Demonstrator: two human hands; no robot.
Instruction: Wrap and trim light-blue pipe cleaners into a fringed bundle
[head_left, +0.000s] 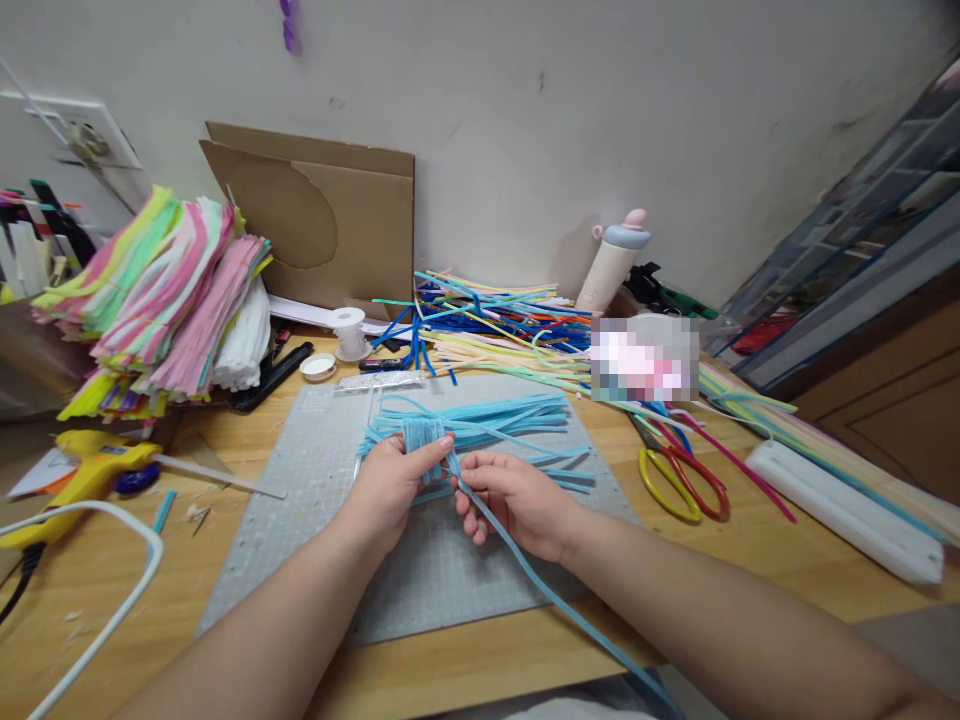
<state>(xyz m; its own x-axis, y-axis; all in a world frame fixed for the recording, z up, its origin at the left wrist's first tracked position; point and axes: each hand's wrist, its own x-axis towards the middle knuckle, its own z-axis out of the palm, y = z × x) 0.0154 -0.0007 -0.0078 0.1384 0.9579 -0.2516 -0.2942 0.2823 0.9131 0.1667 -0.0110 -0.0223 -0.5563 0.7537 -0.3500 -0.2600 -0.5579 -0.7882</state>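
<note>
My left hand is closed around a wound coil of light blue pipe cleaner, held just above the grey cutting mat. My right hand pinches a long light blue pipe cleaner strand that leaves the coil and runs down toward me past the table edge. Behind the hands a loose bunch of light blue pipe cleaners lies across the mat.
A yellow glue gun lies at the left, under stacked pastel pipe cleaner bundles. Scissors and a white tube are at the right. Mixed pipe cleaners, a thread spool, a bottle and cardboard stand behind.
</note>
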